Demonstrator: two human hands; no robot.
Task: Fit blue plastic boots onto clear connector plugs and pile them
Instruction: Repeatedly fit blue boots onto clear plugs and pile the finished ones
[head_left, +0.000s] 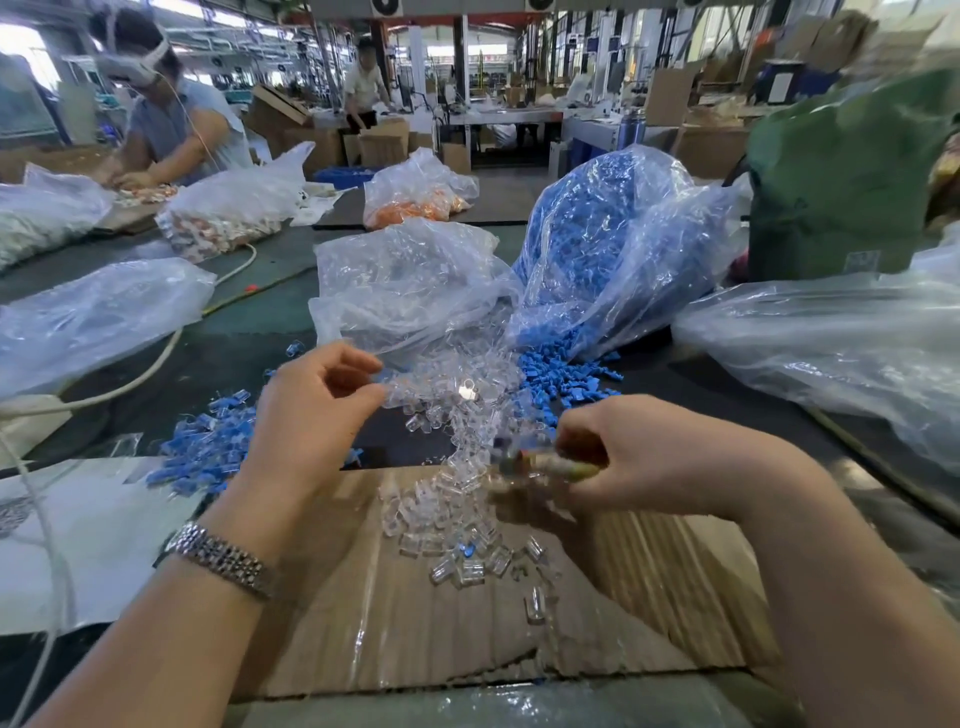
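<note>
Clear plugs (457, 499) are spilled between the hands on cardboard (467, 623). A plug is pinched by the left hand (311, 415); a blurred tool (550, 464) is gripped by the right hand (639, 457). Finished pieces (208, 447) are piled left.

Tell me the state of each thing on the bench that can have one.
Clear plastic bag of clear connector plugs: open, spilling.
Clear plastic bag of blue plastic boots: open, spilling.
Flat brown cardboard sheet: lying flat.
Left hand: pinching something small.
Right hand: gripping a stick-like tool.

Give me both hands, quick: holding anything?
Left hand: fingers curled, apparently pinching a clear plug; blurred.
Right hand: grips a small yellowish stick-like tool.
</note>
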